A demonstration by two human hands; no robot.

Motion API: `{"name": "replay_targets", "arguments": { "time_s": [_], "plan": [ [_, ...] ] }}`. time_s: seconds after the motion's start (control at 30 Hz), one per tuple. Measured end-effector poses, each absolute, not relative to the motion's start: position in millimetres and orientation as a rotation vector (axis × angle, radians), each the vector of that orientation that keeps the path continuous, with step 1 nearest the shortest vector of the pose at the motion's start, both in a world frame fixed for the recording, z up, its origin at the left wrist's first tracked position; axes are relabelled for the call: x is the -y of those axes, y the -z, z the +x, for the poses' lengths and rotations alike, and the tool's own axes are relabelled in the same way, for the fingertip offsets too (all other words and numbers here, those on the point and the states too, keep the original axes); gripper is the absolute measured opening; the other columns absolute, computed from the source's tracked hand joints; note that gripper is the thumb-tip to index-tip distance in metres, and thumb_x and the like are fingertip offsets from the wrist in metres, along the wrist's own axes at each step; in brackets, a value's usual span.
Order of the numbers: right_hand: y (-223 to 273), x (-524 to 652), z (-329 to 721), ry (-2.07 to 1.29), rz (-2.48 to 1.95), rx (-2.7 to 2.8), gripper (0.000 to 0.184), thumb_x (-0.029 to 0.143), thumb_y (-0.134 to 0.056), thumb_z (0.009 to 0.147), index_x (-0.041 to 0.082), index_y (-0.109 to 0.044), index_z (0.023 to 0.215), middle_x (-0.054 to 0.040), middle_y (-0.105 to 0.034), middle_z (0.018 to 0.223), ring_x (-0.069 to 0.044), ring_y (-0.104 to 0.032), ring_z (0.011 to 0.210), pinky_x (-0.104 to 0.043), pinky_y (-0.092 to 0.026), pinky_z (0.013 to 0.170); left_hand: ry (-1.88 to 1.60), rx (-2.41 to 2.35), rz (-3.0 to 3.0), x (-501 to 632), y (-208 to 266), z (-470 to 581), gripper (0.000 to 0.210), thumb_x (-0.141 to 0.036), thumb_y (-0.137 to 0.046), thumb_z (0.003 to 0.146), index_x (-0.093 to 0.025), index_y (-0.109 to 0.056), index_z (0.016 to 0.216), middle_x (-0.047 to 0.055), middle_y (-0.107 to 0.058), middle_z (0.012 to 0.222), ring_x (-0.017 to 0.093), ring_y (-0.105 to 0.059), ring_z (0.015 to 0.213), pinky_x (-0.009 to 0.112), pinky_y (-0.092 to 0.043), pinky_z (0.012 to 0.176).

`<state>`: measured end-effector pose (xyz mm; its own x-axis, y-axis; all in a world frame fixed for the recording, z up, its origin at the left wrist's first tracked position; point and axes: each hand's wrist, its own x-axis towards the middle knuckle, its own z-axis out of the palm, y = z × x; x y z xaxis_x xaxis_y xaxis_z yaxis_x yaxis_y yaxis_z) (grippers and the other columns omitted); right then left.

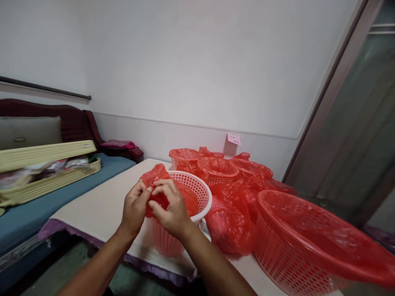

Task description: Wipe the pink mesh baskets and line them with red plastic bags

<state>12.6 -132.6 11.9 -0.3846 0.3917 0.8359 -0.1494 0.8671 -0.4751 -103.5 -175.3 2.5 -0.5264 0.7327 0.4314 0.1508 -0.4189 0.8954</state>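
Observation:
Both my hands are at the left rim of a white perforated plastic basket [203, 197] that stands upright on the table. A thin red plastic bag [156, 172] lines this basket, and its gathered edge is bunched up over the near left side. My left hand [135, 205] pinches the bunched edge between thumb and fingers. My right hand [173, 205] is curled close beside it, fingertips on the same plastic. The exact spot its fingertips grip is partly hidden by the hand.
More baskets lined with red bags [217, 167] stand behind, with filled-looking red bags [231, 222] beside them. A large red-covered basket [308, 246] is at the right. Left of the table [101, 209] is a bed [114, 164] bearing an open cream case [49, 181].

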Motion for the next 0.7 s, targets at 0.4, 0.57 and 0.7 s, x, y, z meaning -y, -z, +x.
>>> {"name": "replay_targets", "arguments": {
  "time_s": [0.4, 0.57, 0.7],
  "plan": [
    [17.7, 178.6, 29.2, -0.655, -0.265, 1.770, 0.069, 0.018, -0.061, 0.077, 0.025, -0.037, 0.140, -0.0081, -0.061, 0.118, -0.022, -0.061, 0.104, -0.037, -0.052, 0.090, -1.856, -1.274, 1.197, 258.6, 27.2, -77.8, 0.025, -0.043, -0.074, 0.070, -0.022, -0.065, 0.062, 0.006, -0.069, 0.107, 0.029, -0.059, 0.108, 0.036, -0.048, 0.095],
    [30.7, 190.5, 40.7, -0.607, -0.163, 1.701, 0.012, 0.019, -0.055, 0.084, 0.024, -0.062, 0.093, -0.0025, -0.063, 0.081, -0.017, -0.061, 0.077, -0.029, -0.049, 0.069, -2.038, -1.179, 0.569, 270.1, 42.3, -77.6, 0.033, -0.057, -0.076, 0.061, -0.027, -0.067, 0.068, 0.000, -0.071, 0.087, 0.024, -0.064, 0.094, 0.033, -0.058, 0.079],
    [53.6, 202.5, 40.2, -0.747, 0.000, 1.726, 0.027, 0.044, -0.055, 0.090, 0.023, -0.059, 0.074, -0.0001, -0.059, 0.066, -0.014, -0.057, 0.062, -0.023, -0.044, 0.057, -1.846, -1.143, 0.383, 276.5, 58.7, -72.4, 0.031, -0.061, -0.064, 0.073, -0.031, -0.068, 0.075, 0.002, -0.069, 0.076, 0.026, -0.066, 0.079, 0.036, -0.060, 0.061]
  ]
}}
